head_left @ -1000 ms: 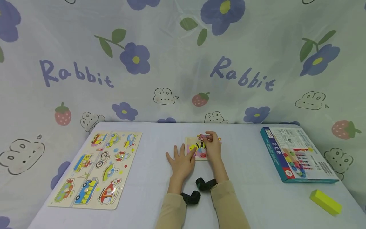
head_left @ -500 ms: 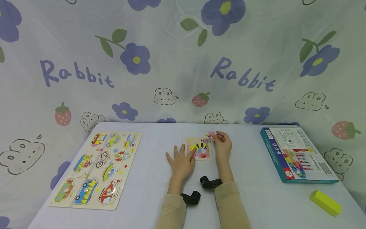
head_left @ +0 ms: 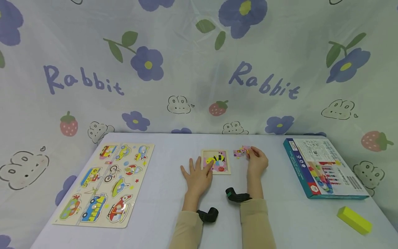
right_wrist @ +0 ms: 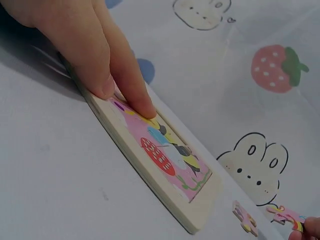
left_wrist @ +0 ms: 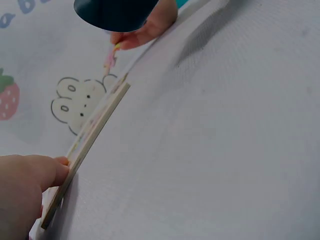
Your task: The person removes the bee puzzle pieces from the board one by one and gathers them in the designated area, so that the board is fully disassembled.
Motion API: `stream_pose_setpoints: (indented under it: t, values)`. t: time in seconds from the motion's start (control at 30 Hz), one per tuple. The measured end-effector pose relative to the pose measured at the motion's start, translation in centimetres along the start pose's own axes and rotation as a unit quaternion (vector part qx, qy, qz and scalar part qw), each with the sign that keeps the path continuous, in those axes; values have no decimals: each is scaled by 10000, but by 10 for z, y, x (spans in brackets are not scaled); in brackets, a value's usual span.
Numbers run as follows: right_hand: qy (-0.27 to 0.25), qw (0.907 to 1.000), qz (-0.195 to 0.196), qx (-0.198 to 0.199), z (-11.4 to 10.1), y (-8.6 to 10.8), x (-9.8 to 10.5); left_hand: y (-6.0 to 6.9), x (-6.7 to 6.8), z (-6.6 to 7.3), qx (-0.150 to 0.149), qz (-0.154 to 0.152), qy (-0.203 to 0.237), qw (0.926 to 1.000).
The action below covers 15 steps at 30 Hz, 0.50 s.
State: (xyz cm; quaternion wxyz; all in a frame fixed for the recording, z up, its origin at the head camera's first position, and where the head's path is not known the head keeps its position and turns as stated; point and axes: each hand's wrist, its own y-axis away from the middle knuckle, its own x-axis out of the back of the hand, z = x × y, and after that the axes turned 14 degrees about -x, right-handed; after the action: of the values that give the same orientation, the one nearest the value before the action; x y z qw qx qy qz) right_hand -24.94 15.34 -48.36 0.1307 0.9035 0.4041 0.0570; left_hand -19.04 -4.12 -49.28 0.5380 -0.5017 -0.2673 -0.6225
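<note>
A small square wooden jigsaw puzzle (head_left: 220,159) with a bee and a strawberry lies mid-table, with part of its upper tray bare. My left hand (head_left: 198,177) is spread flat at its left side, index fingertip on the picture and thumb at the frame edge in the right wrist view. To the right of the puzzle, my right hand (head_left: 258,162) pinches a pink jigsaw piece (right_wrist: 286,216) between thumb and fingers, just above the table. Beside it a loose jigsaw piece (right_wrist: 245,219) rests on the cloth. The pieces look close together in the head view.
On the left lies a large wooden vehicle puzzle board (head_left: 105,183). A flat printed box (head_left: 326,169) lies at the right, with a yellow block (head_left: 354,220) in front of it. White cloth (head_left: 168,193) covers the table; a patterned curtain (head_left: 199,69) hangs behind.
My right hand has moved right, from over the puzzle to beside it, carrying a jigsaw piece. A loose piece now shows on the cloth. My left hand has stayed in place.
</note>
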Motion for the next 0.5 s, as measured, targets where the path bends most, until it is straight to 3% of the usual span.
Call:
stream_pose_setpoints:
  t: [0.23, 0.5]
  values:
    - [730, 9967, 286, 232, 1, -1, 4, 0, 0, 0, 9, -9, 44, 10000]
    - [1113, 9925, 365, 358, 3, -2, 5, 0, 1, 1, 47, -55, 82, 9999]
